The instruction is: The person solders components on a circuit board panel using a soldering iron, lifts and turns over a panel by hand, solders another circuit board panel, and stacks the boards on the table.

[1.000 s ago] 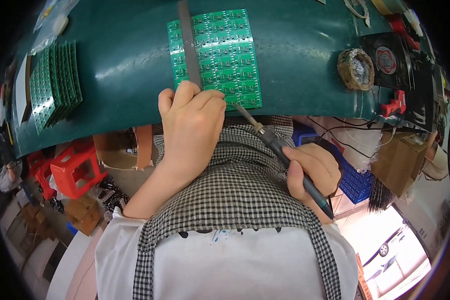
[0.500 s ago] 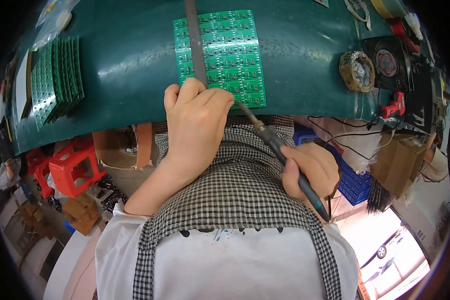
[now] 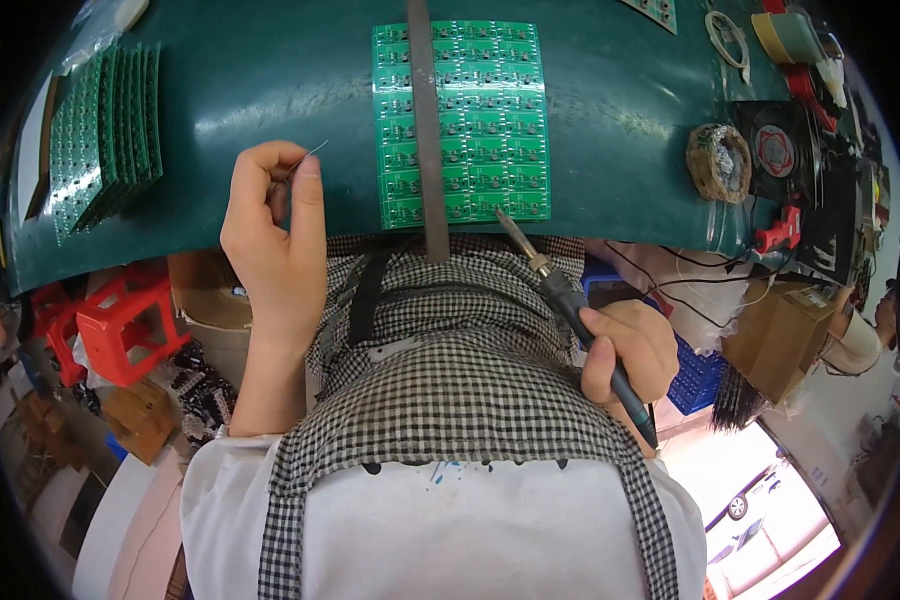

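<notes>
Our left hand (image 3: 270, 235) has come off the green circuit-board panel (image 3: 462, 120) and now sits to its left on the dark green surface (image 3: 610, 130); its fingers (image 3: 308, 195) pinch a thin strand of solder wire (image 3: 313, 152), which points toward the panel but no longer reaches it. Our right hand (image 3: 630, 350) is closed round the soldering iron (image 3: 570, 300), whose tip rests at the panel's near right edge; the joint at hand, we judge, is between feeds. A metal bar (image 3: 425, 130) lies across the panel (holding it flat, likely); a fanned stack of boards (image 3: 105, 140) waits far left, a brass-wool tip cleaner (image 3: 720, 165) right; red plastic stools (image 3: 110, 320) stand below.
</notes>
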`<action>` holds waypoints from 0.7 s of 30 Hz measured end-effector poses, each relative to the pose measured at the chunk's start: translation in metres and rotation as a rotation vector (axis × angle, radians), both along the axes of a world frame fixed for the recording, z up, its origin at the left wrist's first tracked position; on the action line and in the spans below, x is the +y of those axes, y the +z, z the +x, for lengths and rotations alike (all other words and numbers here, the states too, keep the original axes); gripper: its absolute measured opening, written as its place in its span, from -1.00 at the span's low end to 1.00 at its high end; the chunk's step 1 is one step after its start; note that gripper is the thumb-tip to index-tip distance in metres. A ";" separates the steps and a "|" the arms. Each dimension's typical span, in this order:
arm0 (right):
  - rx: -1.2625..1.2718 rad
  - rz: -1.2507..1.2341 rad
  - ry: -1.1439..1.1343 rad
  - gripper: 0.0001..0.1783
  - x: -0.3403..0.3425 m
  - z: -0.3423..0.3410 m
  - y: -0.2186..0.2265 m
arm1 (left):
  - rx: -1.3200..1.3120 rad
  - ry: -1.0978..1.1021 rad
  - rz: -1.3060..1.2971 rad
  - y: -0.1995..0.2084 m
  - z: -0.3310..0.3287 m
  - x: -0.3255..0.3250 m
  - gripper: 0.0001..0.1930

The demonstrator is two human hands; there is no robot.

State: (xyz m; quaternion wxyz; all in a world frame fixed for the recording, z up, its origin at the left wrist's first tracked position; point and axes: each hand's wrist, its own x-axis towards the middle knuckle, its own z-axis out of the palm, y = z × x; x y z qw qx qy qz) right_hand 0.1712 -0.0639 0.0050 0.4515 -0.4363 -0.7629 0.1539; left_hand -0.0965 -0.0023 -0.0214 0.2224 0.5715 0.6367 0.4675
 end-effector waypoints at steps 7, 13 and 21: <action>-0.079 -0.009 0.020 -0.82 -0.001 -0.008 0.003 | -0.070 -0.039 -0.101 -0.007 -0.003 -0.002 -0.94; -0.080 0.081 -0.095 -0.83 -0.005 -0.007 0.005 | 0.043 -0.015 -0.142 -0.011 -0.003 0.003 -0.92; 0.341 -0.097 -0.279 -0.71 0.003 -0.028 -0.003 | 0.049 -0.002 -0.074 -0.025 0.000 0.022 -0.83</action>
